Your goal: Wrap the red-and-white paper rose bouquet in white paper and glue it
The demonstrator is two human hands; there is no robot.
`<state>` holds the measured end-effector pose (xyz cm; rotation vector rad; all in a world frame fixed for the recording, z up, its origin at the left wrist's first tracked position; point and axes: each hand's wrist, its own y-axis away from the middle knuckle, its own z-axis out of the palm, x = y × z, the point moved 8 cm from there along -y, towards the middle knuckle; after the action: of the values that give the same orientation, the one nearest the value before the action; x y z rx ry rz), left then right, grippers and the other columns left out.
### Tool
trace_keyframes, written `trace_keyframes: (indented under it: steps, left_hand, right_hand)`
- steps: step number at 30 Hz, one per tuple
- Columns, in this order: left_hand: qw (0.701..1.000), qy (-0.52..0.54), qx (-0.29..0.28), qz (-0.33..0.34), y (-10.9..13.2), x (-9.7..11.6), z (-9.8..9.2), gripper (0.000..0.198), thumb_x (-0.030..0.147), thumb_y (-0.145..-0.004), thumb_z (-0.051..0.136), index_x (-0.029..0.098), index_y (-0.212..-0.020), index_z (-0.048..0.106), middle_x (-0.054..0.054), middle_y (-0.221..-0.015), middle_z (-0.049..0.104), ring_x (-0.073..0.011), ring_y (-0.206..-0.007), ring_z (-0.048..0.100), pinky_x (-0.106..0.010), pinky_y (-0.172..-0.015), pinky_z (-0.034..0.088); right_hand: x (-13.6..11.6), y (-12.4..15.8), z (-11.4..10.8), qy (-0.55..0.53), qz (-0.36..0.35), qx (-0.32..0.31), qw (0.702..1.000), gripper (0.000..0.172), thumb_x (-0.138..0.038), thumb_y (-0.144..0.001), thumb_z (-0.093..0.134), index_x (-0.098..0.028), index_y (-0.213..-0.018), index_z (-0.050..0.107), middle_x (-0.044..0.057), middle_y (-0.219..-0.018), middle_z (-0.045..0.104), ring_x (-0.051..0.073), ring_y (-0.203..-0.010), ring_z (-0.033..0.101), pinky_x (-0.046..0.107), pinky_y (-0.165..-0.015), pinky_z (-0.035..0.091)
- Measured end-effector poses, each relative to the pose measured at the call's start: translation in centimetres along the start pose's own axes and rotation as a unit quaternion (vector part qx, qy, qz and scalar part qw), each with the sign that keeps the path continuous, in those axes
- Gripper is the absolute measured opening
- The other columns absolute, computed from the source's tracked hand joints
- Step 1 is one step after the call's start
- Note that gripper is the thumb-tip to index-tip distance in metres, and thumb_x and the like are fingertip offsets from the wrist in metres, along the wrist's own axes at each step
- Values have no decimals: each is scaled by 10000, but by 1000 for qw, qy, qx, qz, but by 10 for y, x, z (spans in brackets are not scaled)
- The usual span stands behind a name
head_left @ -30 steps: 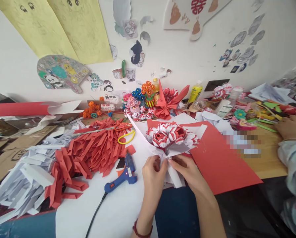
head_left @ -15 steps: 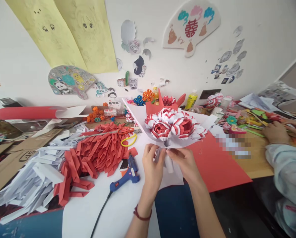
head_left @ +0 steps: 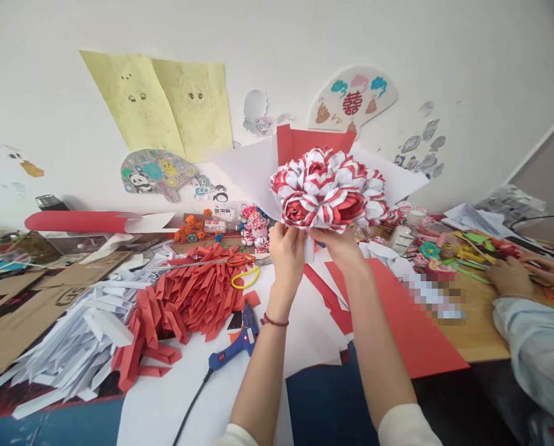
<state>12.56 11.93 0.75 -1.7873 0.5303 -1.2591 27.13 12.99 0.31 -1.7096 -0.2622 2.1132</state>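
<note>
I hold a paper bouquet (head_left: 329, 192) of red-and-white folded flowers, wrapped in white and red sheets, raised above the table in front of the wall. My left hand (head_left: 286, 251) is closed on the wrap just under the flowers, on the left side. My right hand (head_left: 341, 244) is closed on the wrap right beside it. The bouquet's stem end is hidden behind my hands. A red cord circles my left wrist.
A blue glue gun (head_left: 235, 348) with a black cable lies near my left arm. Piles of folded red strips (head_left: 191, 297) and white strips (head_left: 67, 347) fill the left. Scissors (head_left: 240, 263) lie beyond. A red sheet (head_left: 411, 334) lies right. Another person's hand (head_left: 509, 277) works at far right.
Both hands have lifted the bouquet from just above the table up to wall height, and the view has tilted upward with it.
</note>
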Motion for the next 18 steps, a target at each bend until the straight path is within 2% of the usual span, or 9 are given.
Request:
trace_keyframes:
  steps: [3,5,10,13,18]
  left_hand:
    - [1000,0,24,17,-29,3,12,218,285,-972,536,173,-960,722,-95,-964,619,-197,-896,552,-323,-823,432]
    - [999,3,28,28,-45,4,21,213,265,-972,535,176,-985,729,-97,-977,637,-200,-913,552,-326,-836,433]
    - [1000,14,14,10,-60,-11,46,202,243,-955,554,182,-977,745,-95,-959,654,-206,-909,551,-331,-826,439]
    - [1000,26,-7,-1,-59,-23,63,199,233,-949,557,187,-946,750,-92,-959,664,-208,-920,569,-332,-833,444]
    - [998,52,-42,-21,-60,-42,86,185,249,-943,570,189,-922,743,-86,-961,682,-205,-923,604,-331,-838,459]
  right_hand:
    - [-17,-39,14,-44,-40,-67,996,452,-294,-569,888,-241,-983,714,19,-970,767,270,-1102,664,413,-973,528]
    - [-20,-60,13,-53,-43,-72,995,489,-281,-549,896,-242,-1001,714,16,-992,768,260,-1101,668,405,-988,525]
    - [-7,-89,-7,-70,-29,-18,997,571,-235,-474,922,-207,-1005,713,36,-1100,749,275,-1106,674,399,-983,542]
    - [2,-94,-20,-66,-45,8,997,626,-240,-502,916,-197,-1084,692,54,-1194,720,290,-1176,642,412,-1012,533]
    - [14,-99,-41,-41,-73,53,995,647,-261,-511,926,-212,-1112,693,54,-1228,710,291,-1194,633,451,-1063,503]
